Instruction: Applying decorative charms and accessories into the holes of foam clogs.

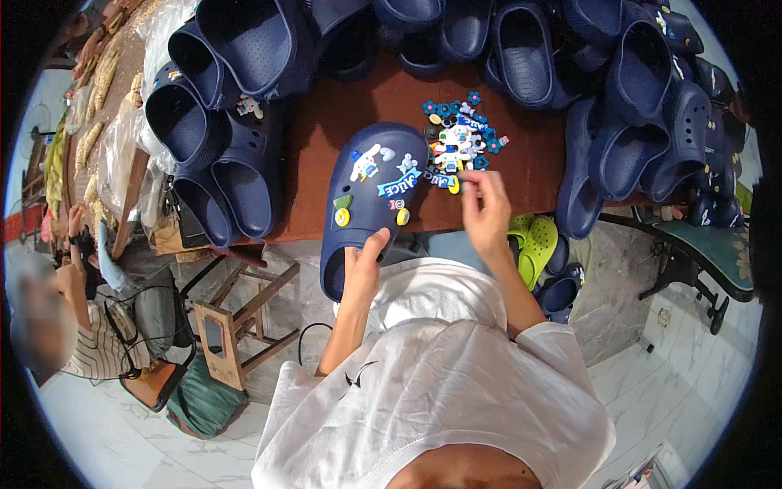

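My left hand [364,265] grips a navy foam clog [376,213] by its opening, fingers inside and thumb on top. The clog lies toe away from me and carries several shoe charms: a white long-eared character [366,163], a blue lettered banner [399,184], a green piece [343,201] and two round yellow-and-white ones. To its right, my right hand [486,213] hovers at the near edge of a charm pile [456,151]. Its thumb and forefinger are pinched together; whatever sits between them is too small to make out. Blue flowers and white figures make up the pile.
Navy clogs [244,49] ring the brown tabletop [318,122] left, far and right. Lime green clogs [535,248] are below the table's near edge. A wooden stool [232,326] stands at left, near another person in a striped top [106,342]. A green-topped table [717,253] is at right.
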`<state>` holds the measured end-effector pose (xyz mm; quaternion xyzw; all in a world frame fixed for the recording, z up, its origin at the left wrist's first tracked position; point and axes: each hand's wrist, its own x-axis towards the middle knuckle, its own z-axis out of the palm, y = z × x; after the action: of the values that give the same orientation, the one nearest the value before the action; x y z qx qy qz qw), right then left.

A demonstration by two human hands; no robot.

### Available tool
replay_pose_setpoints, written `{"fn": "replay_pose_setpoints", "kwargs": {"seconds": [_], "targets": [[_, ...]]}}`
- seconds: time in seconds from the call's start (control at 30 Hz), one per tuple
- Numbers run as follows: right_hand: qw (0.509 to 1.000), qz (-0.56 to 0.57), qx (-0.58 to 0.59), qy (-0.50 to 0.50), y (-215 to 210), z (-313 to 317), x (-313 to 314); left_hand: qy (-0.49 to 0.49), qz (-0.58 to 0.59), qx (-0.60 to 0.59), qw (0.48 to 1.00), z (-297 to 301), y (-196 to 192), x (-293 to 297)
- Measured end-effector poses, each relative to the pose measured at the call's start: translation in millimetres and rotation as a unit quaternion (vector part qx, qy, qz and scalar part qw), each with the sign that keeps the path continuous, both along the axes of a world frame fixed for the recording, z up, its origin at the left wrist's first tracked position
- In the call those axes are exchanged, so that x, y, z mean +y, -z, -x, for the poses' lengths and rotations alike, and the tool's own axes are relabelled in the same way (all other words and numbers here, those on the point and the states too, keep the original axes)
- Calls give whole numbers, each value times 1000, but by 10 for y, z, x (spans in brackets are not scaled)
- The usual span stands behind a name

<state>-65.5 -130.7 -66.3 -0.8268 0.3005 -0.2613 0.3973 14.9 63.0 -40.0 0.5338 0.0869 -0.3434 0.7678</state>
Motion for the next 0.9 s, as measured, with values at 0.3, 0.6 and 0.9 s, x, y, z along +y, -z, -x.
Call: {"fn": "replay_pose_setpoints", "kwargs": {"seconds": [0.3, 0.6, 0.9], "targets": [[993, 106, 37, 38, 261, 70, -805, -48, 45, 36, 997, -33, 37, 17], [986, 133, 103, 6, 252, 45, -954, -23, 38, 60, 997, -8, 107, 70], [992, 78, 98, 18, -76, 32, -763, 7, 11, -2, 1000, 43, 54, 71]]}}
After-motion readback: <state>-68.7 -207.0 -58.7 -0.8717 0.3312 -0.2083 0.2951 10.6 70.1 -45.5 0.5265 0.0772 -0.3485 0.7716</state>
